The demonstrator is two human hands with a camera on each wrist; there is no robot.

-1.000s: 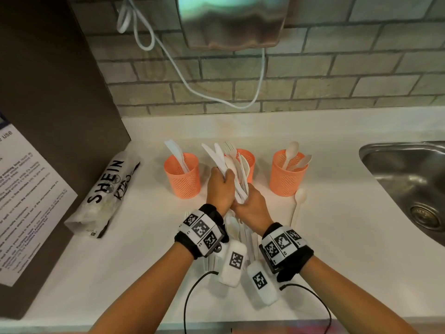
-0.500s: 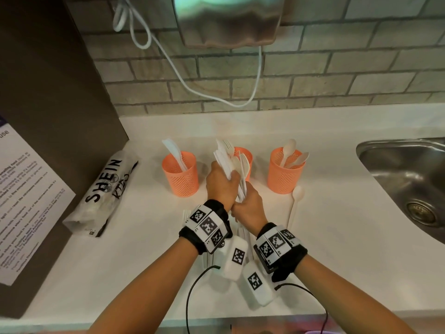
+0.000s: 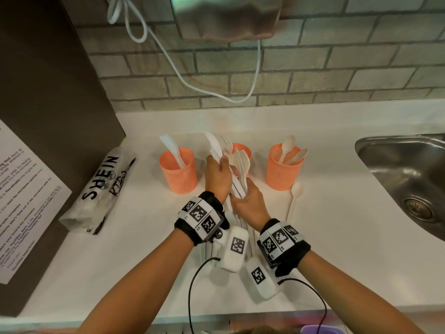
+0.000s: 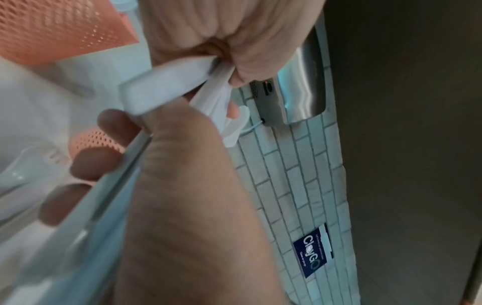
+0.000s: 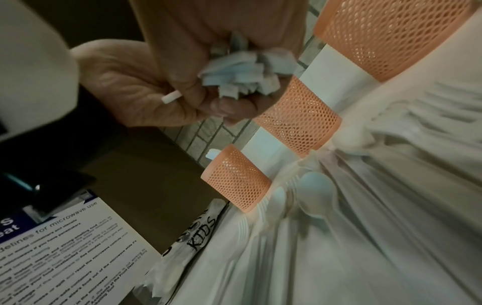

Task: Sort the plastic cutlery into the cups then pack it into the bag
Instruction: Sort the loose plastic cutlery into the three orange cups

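Partway through sorting, three orange mesh cups stood in a row on the white surface (image 3: pixel 337 213): the left cup (image 3: pixel 178 171) held knives, the right cup (image 3: pixel 284 169) held spoons, and a loose spoon (image 3: pixel 295 196) plus more cutlery lay unsorted on the surface, with the bag (image 3: pixel 96 196) lying unpacked at left. Both hands were clasped around a bundle of white knives and forks (image 3: pixel 234 165) just in front of the middle cup (image 3: pixel 242 150); the left hand (image 3: pixel 218 177) had its fingers curled around the upper stems, and the right hand (image 3: pixel 250 201) gripped the handle ends below.

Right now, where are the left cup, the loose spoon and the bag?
left cup (image 3: pixel 179 175), head view, on its mesh wall.
loose spoon (image 3: pixel 296 189), head view, on its bowl.
bag (image 3: pixel 101 186), head view, on its printed side.
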